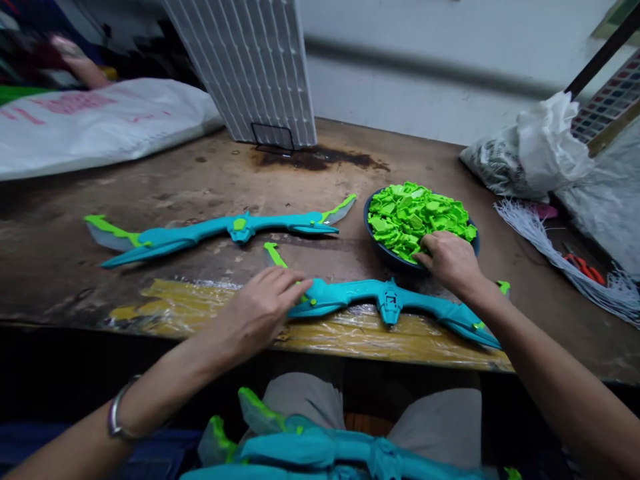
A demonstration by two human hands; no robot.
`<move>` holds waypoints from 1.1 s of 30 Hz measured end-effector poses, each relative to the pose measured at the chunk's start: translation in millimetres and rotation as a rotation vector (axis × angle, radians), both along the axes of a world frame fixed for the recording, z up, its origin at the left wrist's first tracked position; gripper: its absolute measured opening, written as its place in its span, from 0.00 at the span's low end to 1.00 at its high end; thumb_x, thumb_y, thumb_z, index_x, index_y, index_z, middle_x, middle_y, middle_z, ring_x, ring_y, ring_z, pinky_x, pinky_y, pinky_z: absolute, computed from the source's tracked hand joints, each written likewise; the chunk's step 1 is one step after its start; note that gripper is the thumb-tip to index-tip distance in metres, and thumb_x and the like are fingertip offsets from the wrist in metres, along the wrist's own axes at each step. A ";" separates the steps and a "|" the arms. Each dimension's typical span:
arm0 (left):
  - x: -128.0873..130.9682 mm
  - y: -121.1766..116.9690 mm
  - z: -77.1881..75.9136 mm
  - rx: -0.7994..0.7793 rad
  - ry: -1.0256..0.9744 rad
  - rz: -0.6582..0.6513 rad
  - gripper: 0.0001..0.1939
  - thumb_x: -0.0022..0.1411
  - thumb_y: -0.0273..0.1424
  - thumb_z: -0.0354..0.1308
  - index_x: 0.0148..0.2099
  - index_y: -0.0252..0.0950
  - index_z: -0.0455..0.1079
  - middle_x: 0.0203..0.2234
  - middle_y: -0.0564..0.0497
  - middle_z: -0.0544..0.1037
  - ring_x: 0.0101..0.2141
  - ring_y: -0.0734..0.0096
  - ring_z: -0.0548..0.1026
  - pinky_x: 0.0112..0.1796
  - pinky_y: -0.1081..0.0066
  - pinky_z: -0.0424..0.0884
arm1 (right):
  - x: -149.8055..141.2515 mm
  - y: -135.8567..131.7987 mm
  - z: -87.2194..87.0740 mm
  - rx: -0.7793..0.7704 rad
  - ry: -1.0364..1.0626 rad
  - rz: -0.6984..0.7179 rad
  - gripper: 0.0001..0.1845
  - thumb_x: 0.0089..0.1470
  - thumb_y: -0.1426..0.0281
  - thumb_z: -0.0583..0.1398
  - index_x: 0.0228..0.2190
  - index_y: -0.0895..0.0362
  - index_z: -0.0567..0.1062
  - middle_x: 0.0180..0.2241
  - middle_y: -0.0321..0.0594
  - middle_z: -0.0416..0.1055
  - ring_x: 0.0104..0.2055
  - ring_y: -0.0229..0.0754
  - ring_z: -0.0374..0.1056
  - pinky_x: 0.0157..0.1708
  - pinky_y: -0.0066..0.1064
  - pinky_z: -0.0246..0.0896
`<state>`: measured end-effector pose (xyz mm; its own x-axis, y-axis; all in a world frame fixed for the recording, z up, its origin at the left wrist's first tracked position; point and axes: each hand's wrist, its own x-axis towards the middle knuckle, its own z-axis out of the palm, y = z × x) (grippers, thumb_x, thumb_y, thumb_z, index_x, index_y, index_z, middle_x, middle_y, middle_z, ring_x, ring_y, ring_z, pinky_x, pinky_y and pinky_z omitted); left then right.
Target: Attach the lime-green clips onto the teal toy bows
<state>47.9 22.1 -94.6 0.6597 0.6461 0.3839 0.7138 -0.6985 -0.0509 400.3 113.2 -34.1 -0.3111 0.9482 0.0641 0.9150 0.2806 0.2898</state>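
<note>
A turquoise plastic toy bow (360,291) with lime-green parts lies along the table's front edge; its raised middle has an uncovered recess. My left hand (273,297) is closed over the bow's left end, thumb hidden. At the right, my right hand (450,257) dips into a dark bowl (387,259), fingertips pinched among small lime-green plastic pieces (413,213). Which piece they grip is hidden. Farther back lies a second toy bow (200,230), a green piece covering its middle. More toy bows (295,450) are stacked low by my lap.
A white ribbed panel (250,67) stands at the back of the table (350,143). To the left lies a big white sack (100,127), with a person's arm (83,63) beyond. On the right are a white bag (535,150), a bundle of white ties (560,260) and red-handled pliers (584,267).
</note>
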 end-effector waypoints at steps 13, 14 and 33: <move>114.2 25.0 -32.1 -0.183 0.067 0.062 0.17 0.70 0.18 0.53 0.58 0.26 0.71 0.55 0.34 0.73 0.51 0.50 0.74 0.52 0.54 0.73 | 23.3 -45.3 -3.2 0.148 0.742 0.156 0.16 0.64 0.70 0.55 0.44 0.59 0.82 0.34 0.44 0.73 0.34 0.44 0.69 0.35 0.33 0.62; 112.6 25.5 -32.8 -0.199 0.066 0.069 0.17 0.71 0.18 0.53 0.59 0.27 0.71 0.55 0.35 0.73 0.50 0.51 0.74 0.51 0.56 0.74 | 22.8 -53.3 -7.8 0.037 0.917 0.145 0.16 0.63 0.67 0.57 0.43 0.58 0.82 0.32 0.42 0.73 0.32 0.42 0.69 0.35 0.32 0.63; 117.3 5.3 -48.5 -0.021 -0.357 -0.125 0.16 0.71 0.21 0.51 0.58 0.28 0.69 0.58 0.35 0.70 0.61 0.46 0.65 0.61 0.46 0.65 | -18.9 -98.4 -88.3 -0.118 1.137 0.191 0.06 0.60 0.72 0.61 0.35 0.56 0.80 0.32 0.38 0.72 0.34 0.40 0.70 0.36 0.30 0.64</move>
<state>165.2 27.4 -143.1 0.5612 0.5797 0.5908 0.5935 -0.7794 0.2010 381.4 14.8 -122.4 -0.2698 0.9106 0.3131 0.5701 0.4130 -0.7102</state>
